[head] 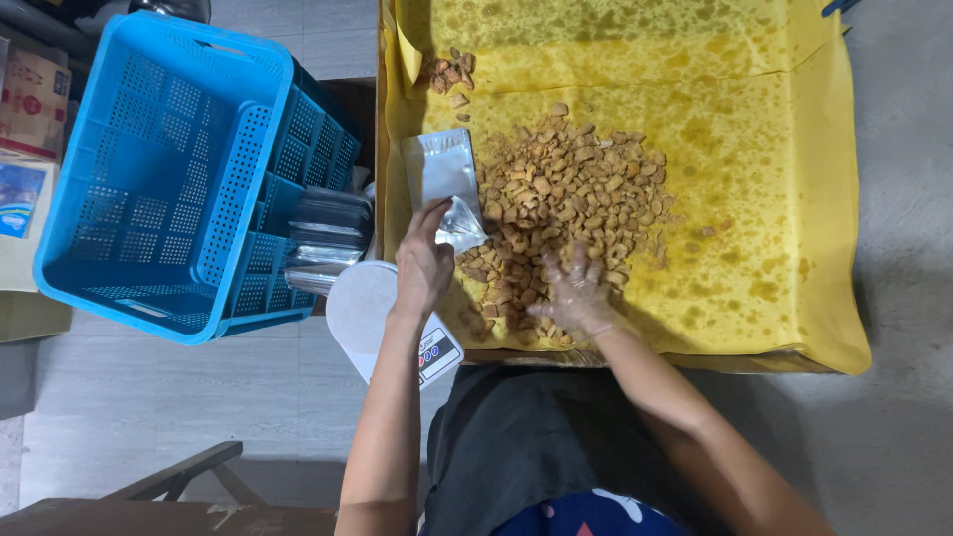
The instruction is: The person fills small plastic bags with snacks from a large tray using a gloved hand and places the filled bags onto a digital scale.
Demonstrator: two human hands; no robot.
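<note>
My left hand (424, 264) grips a small silver pouch (461, 227) by its open mouth, just at the left edge of a heap of golden-brown fried snack pieces (566, 194). My right hand (576, 295), in a thin clear plastic glove, lies fingers spread on the near part of that heap. Another flat silver pouch (441, 166) lies on the oil-stained yellow paper (754, 199) beyond my left hand. A smaller cluster of snack pieces (449, 74) sits further up on the paper.
A blue perforated plastic crate (169, 169) stands tilted at the left, with a stack of silver pouches (326, 238) by its right side. A white kitchen scale (372, 318) sits under my left wrist. Cardboard boxes (30, 99) are at the far left.
</note>
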